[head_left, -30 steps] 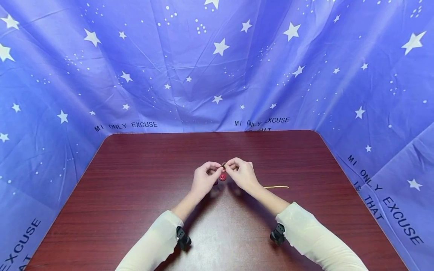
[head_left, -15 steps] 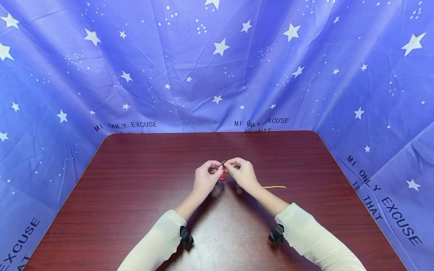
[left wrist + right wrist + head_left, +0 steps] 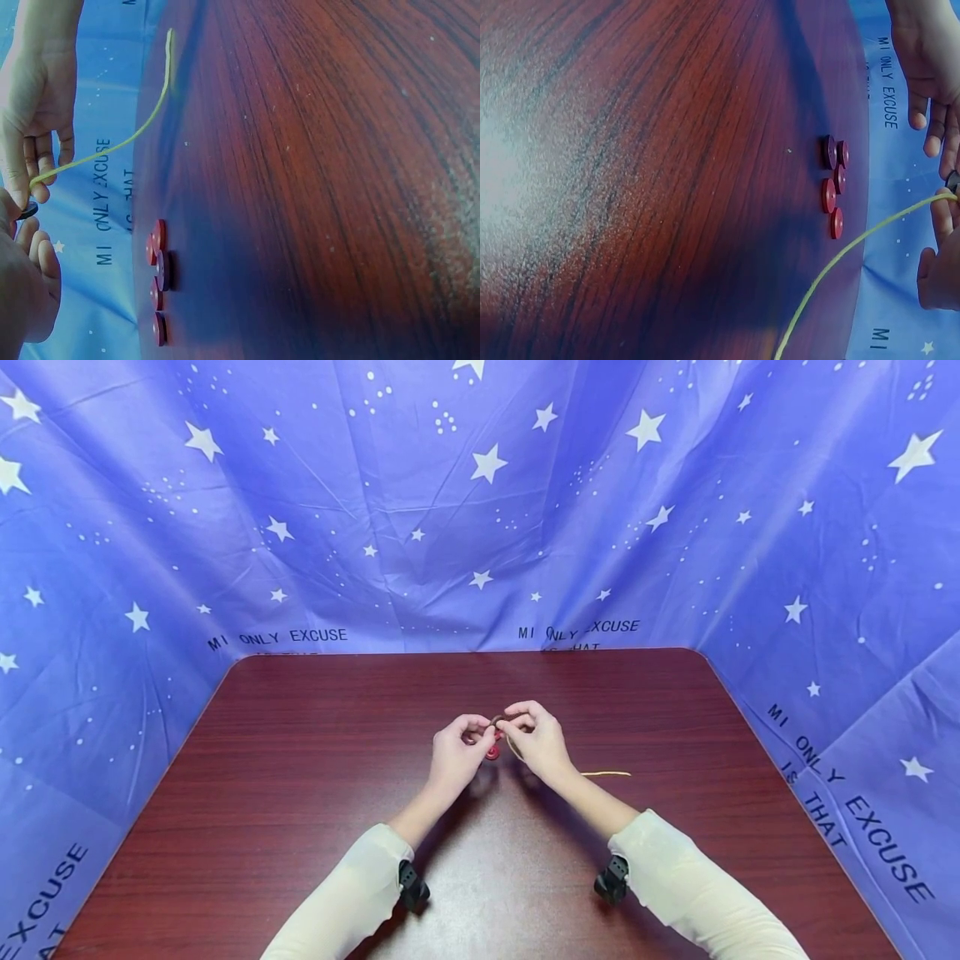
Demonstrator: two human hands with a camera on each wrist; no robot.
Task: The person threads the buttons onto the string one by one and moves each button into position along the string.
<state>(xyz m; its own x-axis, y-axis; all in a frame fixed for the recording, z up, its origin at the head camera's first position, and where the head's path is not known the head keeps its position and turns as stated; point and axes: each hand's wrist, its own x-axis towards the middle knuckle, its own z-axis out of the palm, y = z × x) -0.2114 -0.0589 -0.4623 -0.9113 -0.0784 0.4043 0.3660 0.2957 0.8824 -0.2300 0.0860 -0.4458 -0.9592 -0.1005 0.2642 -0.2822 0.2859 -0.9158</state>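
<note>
Over the far middle of the table, my left hand (image 3: pixel 459 756) pinches a dark round button (image 3: pixel 28 211) between thumb and fingers. Right beside it, my right hand (image 3: pixel 542 747) pinches a thin yellow cord (image 3: pixel 112 151) at the button, its other fingers loosely bent. In the head view a loop of the cord hangs below the right hand, and the tail lies on the table past that wrist. Fingers largely cover the button, so I cannot tell whether the cord runs through it. Below both hands, several red buttons (image 3: pixel 829 196) and a dark purple button (image 3: pixel 829 151) sit close together.
The dark red wood-grain table (image 3: pixel 300 760) ends at a rounded far edge. A blue-purple curtain (image 3: pixel 420 485) with white stars surrounds it on the back and sides. Black wrist cameras (image 3: pixel 413 887) stick out below the pale sleeves (image 3: pixel 341 893).
The right hand's fingers have shifted and its index finger has lifted away. A cord loop now shows below that hand; the tail has drawn slightly left. The left hand has moved slightly right.
</note>
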